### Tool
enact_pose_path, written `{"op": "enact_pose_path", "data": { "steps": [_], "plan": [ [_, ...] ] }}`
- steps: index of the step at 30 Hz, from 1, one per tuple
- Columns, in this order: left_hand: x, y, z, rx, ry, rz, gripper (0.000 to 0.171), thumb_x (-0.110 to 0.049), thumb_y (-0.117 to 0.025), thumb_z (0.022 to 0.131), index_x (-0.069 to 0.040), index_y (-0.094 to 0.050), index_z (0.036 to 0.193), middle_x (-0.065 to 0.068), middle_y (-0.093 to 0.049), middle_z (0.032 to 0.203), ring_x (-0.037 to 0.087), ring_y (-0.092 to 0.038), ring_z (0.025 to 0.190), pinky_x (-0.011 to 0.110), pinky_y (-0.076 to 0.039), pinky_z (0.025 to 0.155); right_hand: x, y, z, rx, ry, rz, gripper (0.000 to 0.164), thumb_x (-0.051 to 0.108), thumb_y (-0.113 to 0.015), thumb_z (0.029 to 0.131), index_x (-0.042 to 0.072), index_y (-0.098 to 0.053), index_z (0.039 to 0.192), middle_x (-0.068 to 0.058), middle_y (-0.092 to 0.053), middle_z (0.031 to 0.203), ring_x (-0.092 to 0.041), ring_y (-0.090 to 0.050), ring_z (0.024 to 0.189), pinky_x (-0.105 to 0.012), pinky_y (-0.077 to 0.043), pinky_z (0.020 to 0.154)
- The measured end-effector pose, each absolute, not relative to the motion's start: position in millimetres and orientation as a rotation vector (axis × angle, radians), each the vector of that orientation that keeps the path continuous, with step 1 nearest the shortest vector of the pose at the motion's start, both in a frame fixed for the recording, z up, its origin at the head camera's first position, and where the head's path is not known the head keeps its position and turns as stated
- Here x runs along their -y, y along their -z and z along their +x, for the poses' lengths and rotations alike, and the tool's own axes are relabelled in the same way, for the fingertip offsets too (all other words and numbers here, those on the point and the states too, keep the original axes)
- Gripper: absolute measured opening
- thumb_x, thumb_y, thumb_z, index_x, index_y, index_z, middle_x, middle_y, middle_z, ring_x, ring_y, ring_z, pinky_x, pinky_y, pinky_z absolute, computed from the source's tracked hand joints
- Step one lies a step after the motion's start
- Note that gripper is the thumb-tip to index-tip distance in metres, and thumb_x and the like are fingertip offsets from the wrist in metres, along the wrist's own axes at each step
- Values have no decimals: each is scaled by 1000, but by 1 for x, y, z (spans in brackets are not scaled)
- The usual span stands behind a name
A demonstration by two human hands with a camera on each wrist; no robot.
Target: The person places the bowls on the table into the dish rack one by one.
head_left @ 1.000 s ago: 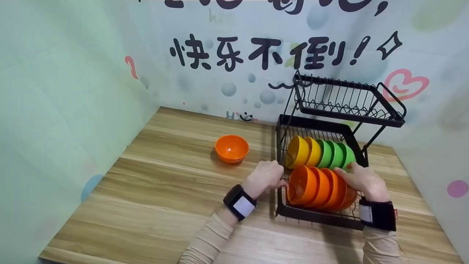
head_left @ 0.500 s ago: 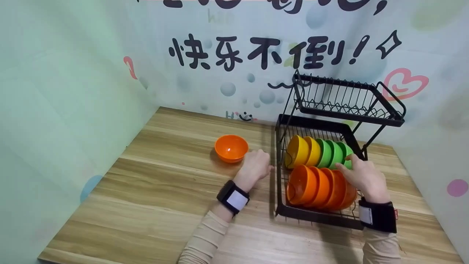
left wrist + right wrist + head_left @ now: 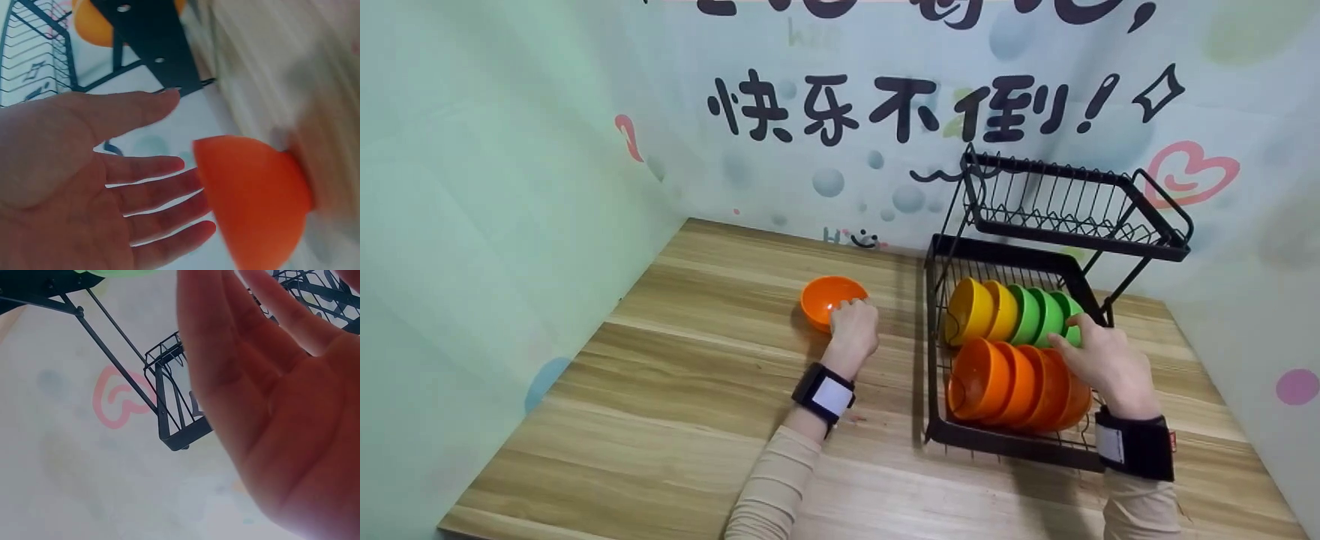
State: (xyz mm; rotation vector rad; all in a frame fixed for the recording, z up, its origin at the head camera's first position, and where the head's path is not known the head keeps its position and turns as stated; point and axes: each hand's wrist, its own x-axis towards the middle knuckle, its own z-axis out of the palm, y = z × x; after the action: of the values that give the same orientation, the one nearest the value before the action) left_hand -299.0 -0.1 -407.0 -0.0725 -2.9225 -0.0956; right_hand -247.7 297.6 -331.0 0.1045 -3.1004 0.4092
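Note:
A single orange bowl (image 3: 816,298) stands upright on the table, left of the rack. My left hand (image 3: 855,334) reaches to its near right rim, and in the left wrist view the fingers (image 3: 163,191) extend straight beside the bowl (image 3: 256,202) with the thumb spread away. Over the right end of the rack's lower tier is my right hand (image 3: 1110,367), its thumb and forefinger close to the last green bowl (image 3: 1071,307). Several orange bowls (image 3: 979,379) stand on edge in the front row. Behind them is a row of yellow bowls (image 3: 969,311) and green ones.
The black two-tier dish rack (image 3: 1005,448) stands on the right of the wooden table (image 3: 697,390). Its upper tier (image 3: 1072,232) rises over the back. A printed white backdrop (image 3: 780,172) closes off the rear, with a pale panel (image 3: 510,225) on the left.
My left hand has moved left from the rack's side to the single orange bowl. The right hand has shifted slightly from the orange row towards the green bowls.

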Motion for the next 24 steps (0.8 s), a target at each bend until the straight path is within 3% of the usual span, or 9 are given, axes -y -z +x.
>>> {"op": "enact_pose_path", "data": {
  "steps": [10, 17, 24],
  "plan": [
    [7, 419, -306, 2952, 124, -32, 17, -11, -56, 89, -7, -69, 100, 7, -71, 98, 24, -69, 91, 33, -53, 67, -297, 331, -247, 3085, -406, 126, 57, 46, -47, 95, 0, -45, 128, -37, -57, 113, -39, -59, 84, -35, -43, 53],
    [11, 420, -305, 2883, 92, -72, 14, -7, -59, 86, -11, -73, 88, 4, -73, 90, 22, -70, 86, 32, -52, 68, -297, 332, -246, 3039, -396, 152, 54, 43, -50, 94, -1, -49, 125, -33, -60, 106, -38, -59, 82, -35, -41, 52],
    [12, 417, -303, 2850, 86, -86, 12, -5, -61, 85, -10, -72, 89, 5, -71, 90, 22, -70, 84, 31, -53, 65, -296, 332, -245, 3048, -407, 147, 55, 44, -49, 94, -1, -48, 126, -35, -59, 110, -40, -59, 85, -36, -42, 53]
  ]
}}
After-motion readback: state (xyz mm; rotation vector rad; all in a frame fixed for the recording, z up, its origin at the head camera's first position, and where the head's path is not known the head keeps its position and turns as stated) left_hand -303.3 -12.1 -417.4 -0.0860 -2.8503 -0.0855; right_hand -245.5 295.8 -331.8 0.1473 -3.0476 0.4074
